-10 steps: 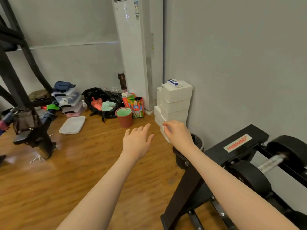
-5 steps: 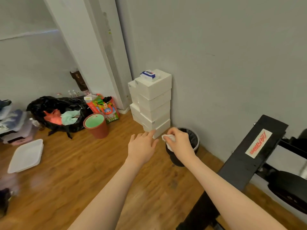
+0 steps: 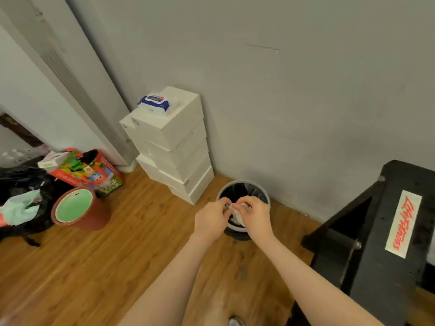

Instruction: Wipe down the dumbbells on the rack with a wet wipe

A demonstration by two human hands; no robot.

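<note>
Both my hands meet over a small grey bin lined with a black bag, by the wall. My right hand grips a crumpled white wet wipe, and my left hand pinches the same wipe from the left. A blue and white pack of wet wipes lies on top of a stack of white boxes. The black end panel of the dumbbell rack, with a red-lettered label, fills the right edge. No dumbbell is in view.
A red-brown bucket with a green inside stands on the wooden floor at left. Behind it are a colourful bag and a black rubbish bag. A tall white air conditioner stands in the corner.
The view has swung down and right toward the bin. My left hand has come over to the wipe, and both hands now hold it above the bin. The dumbbells have left the view.
</note>
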